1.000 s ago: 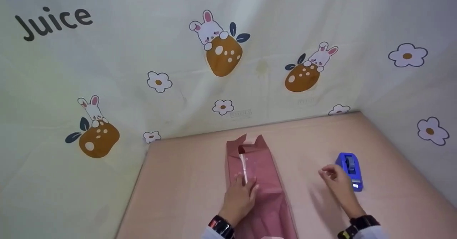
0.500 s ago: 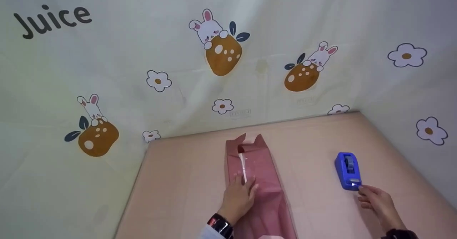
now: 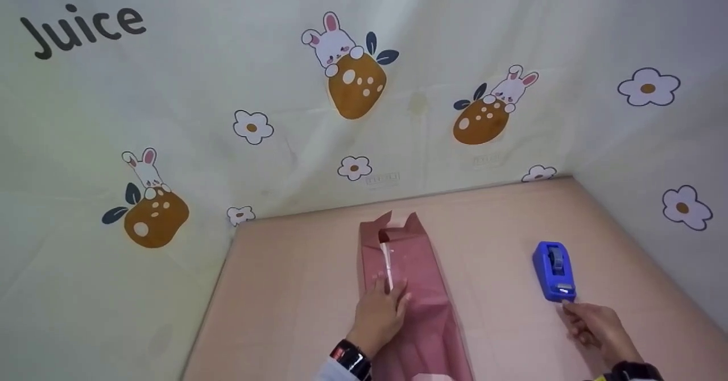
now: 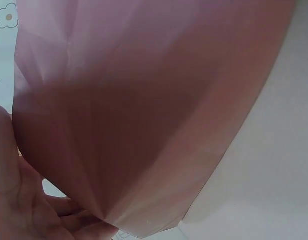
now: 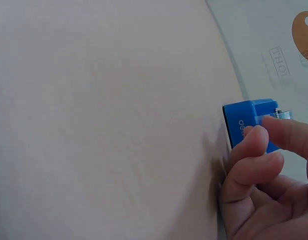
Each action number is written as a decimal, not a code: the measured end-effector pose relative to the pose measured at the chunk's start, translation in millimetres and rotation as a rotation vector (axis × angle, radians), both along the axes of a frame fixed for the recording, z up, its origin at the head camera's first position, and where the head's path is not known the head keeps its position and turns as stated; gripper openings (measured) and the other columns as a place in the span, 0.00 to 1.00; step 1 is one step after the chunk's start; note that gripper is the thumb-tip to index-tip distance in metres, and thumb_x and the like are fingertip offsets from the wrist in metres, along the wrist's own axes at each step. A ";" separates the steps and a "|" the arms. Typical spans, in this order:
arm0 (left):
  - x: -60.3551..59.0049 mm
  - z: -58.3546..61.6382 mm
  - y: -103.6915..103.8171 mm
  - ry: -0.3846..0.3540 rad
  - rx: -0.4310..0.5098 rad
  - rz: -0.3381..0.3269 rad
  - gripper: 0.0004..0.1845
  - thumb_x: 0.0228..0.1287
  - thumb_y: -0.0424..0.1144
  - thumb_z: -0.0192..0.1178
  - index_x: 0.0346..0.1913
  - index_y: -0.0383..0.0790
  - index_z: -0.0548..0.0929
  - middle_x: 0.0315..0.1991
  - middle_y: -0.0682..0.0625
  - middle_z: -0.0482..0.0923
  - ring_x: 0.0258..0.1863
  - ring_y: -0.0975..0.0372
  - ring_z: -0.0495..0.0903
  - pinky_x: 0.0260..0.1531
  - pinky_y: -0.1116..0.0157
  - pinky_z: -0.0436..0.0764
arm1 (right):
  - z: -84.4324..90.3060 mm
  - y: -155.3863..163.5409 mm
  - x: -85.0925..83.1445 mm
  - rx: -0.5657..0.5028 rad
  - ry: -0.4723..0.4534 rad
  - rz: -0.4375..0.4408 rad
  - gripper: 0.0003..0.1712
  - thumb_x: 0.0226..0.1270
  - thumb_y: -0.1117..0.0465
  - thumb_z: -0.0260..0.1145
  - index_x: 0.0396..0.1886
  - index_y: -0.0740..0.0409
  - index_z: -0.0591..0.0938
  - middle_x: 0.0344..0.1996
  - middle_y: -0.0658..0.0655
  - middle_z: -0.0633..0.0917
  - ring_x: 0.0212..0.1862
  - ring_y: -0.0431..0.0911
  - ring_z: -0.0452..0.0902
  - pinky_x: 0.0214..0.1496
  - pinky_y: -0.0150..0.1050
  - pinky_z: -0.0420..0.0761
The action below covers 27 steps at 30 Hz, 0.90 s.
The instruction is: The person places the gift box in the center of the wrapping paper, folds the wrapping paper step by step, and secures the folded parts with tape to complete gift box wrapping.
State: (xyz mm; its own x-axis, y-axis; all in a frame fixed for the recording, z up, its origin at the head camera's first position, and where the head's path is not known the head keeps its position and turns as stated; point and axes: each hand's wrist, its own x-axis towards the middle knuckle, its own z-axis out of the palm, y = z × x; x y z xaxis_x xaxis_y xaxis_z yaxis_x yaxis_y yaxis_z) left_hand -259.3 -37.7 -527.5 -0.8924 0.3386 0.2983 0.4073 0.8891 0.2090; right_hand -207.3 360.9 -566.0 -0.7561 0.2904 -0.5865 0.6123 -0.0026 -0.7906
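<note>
From the head view I see my left hand (image 3: 380,314) pressing flat, fingers straight, on the pink bag (image 3: 406,267); only the right wrist view shows my right hand (image 5: 261,175) with its grip pinched at the blue tape dispenser (image 5: 248,125).

Pale pink tabletop (image 3: 296,290), cream walls (image 3: 227,85) printed with bunnies, flowers, "Juice" lettering (image 3: 82,31), soft light

pink tabletop (image 3: 296,290), bunny-print backdrop (image 3: 227,85), "Juice" lettering (image 3: 82,28)

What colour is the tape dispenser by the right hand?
Bright blue. The tape dispenser shows best in the head view, just beyond the right hand.
</note>
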 end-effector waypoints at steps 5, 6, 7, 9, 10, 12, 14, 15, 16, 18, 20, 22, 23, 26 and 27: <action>-0.4 0.1 0.1 0.023 0.001 -0.006 0.21 0.66 0.53 0.44 0.57 0.52 0.75 0.57 0.35 0.68 0.55 0.44 0.71 0.48 0.50 0.75 | -2.2 0.2 -0.2 0.018 -0.002 0.007 0.20 0.59 0.50 0.61 0.37 0.65 0.78 0.18 0.51 0.77 0.24 0.43 0.71 0.29 0.35 0.71; -0.2 0.3 0.1 0.025 0.002 -0.007 0.21 0.66 0.53 0.44 0.57 0.52 0.75 0.56 0.35 0.68 0.55 0.44 0.71 0.48 0.50 0.75 | -2.7 0.2 0.0 0.022 0.003 0.009 0.20 0.60 0.50 0.61 0.37 0.65 0.78 0.18 0.51 0.77 0.24 0.43 0.71 0.29 0.35 0.71; -0.1 0.1 -0.1 0.038 0.003 -0.011 0.20 0.66 0.52 0.45 0.56 0.52 0.76 0.56 0.36 0.69 0.55 0.44 0.71 0.48 0.51 0.75 | -3.5 0.2 0.3 0.029 0.016 0.015 0.20 0.60 0.50 0.60 0.37 0.65 0.77 0.18 0.51 0.77 0.24 0.43 0.72 0.28 0.35 0.71; -0.1 -0.4 -0.7 0.067 0.004 -0.016 0.20 0.66 0.52 0.46 0.55 0.52 0.77 0.55 0.36 0.70 0.54 0.44 0.72 0.46 0.51 0.76 | -5.2 0.2 1.4 0.046 0.052 0.032 0.20 0.60 0.50 0.60 0.37 0.65 0.76 0.18 0.50 0.78 0.24 0.42 0.72 0.27 0.34 0.72; 0.0 -0.6 -1.2 0.078 0.002 -0.019 0.19 0.66 0.52 0.46 0.55 0.52 0.77 0.54 0.37 0.71 0.54 0.44 0.72 0.46 0.52 0.76 | -6.1 0.1 1.9 0.059 0.073 0.041 0.20 0.60 0.49 0.60 0.37 0.64 0.76 0.18 0.50 0.78 0.24 0.42 0.73 0.26 0.34 0.73; -0.1 -1.2 -2.0 0.092 -0.002 -0.021 0.19 0.65 0.52 0.46 0.54 0.53 0.78 0.53 0.37 0.71 0.54 0.45 0.72 0.45 0.52 0.77 | -7.9 -0.4 2.6 0.082 0.112 0.053 0.19 0.61 0.49 0.60 0.36 0.63 0.75 0.19 0.50 0.77 0.23 0.42 0.74 0.24 0.34 0.73; -0.1 -0.8 -2.7 0.094 -0.004 -0.021 0.19 0.65 0.52 0.46 0.54 0.53 0.77 0.53 0.38 0.71 0.54 0.45 0.72 0.45 0.52 0.77 | -9.1 -1.4 2.0 0.107 0.138 0.058 0.18 0.61 0.49 0.59 0.36 0.62 0.75 0.19 0.50 0.77 0.22 0.42 0.74 0.23 0.34 0.74; 0.0 -0.5 -3.0 0.085 -0.006 -0.020 0.19 0.66 0.53 0.46 0.55 0.53 0.77 0.54 0.37 0.71 0.54 0.45 0.72 0.45 0.52 0.77 | -9.5 -1.8 1.5 0.118 0.143 0.057 0.18 0.61 0.49 0.59 0.36 0.61 0.75 0.19 0.49 0.77 0.22 0.42 0.75 0.22 0.34 0.74; 0.2 0.0 -3.1 0.074 -0.008 -0.017 0.20 0.66 0.53 0.45 0.55 0.54 0.77 0.54 0.37 0.71 0.54 0.45 0.73 0.45 0.52 0.77 | -9.8 -2.3 0.7 0.127 0.144 0.055 0.17 0.61 0.49 0.59 0.35 0.61 0.75 0.19 0.49 0.77 0.21 0.42 0.75 0.22 0.34 0.74; 0.6 0.6 -3.5 0.062 -0.010 -0.016 0.20 0.66 0.53 0.45 0.56 0.54 0.76 0.55 0.37 0.70 0.53 0.44 0.73 0.45 0.52 0.77 | -10.2 -3.0 -0.6 0.142 0.142 0.049 0.17 0.61 0.50 0.59 0.35 0.60 0.75 0.19 0.50 0.77 0.21 0.43 0.75 0.21 0.35 0.74; 1.1 0.8 -3.7 0.048 -0.011 -0.016 0.20 0.66 0.53 0.45 0.56 0.54 0.76 0.55 0.37 0.70 0.53 0.44 0.73 0.45 0.52 0.77 | -10.5 -3.3 -1.0 0.146 0.138 0.046 0.17 0.60 0.50 0.60 0.34 0.60 0.75 0.18 0.50 0.77 0.20 0.43 0.75 0.21 0.35 0.74; 1.6 0.9 -3.7 0.039 -0.015 -0.018 0.20 0.66 0.53 0.44 0.57 0.54 0.75 0.56 0.37 0.69 0.53 0.44 0.73 0.46 0.52 0.76 | -10.6 -3.3 -1.5 0.153 0.136 0.047 0.16 0.61 0.50 0.59 0.34 0.60 0.75 0.18 0.50 0.77 0.20 0.43 0.76 0.21 0.35 0.74; 1.8 0.7 -3.7 0.036 -0.016 -0.019 0.20 0.66 0.53 0.44 0.57 0.54 0.75 0.56 0.37 0.69 0.53 0.44 0.72 0.46 0.52 0.76 | -10.6 -3.3 -1.6 0.155 0.138 0.051 0.16 0.61 0.50 0.59 0.33 0.60 0.75 0.18 0.50 0.77 0.20 0.43 0.76 0.20 0.35 0.74; 2.0 0.6 -3.4 0.025 -0.020 -0.019 0.21 0.66 0.53 0.44 0.57 0.54 0.75 0.57 0.37 0.69 0.55 0.43 0.71 0.47 0.52 0.76 | -10.6 -3.2 -2.3 0.167 0.142 0.072 0.15 0.62 0.51 0.57 0.33 0.60 0.74 0.19 0.51 0.77 0.20 0.44 0.76 0.20 0.36 0.74; 2.0 0.6 -3.4 0.026 -0.022 -0.019 0.21 0.66 0.53 0.44 0.57 0.53 0.75 0.57 0.37 0.69 0.55 0.43 0.71 0.47 0.52 0.76 | -10.6 -3.1 -2.7 0.173 0.142 0.082 0.14 0.63 0.51 0.56 0.33 0.59 0.73 0.20 0.51 0.77 0.20 0.44 0.76 0.20 0.36 0.74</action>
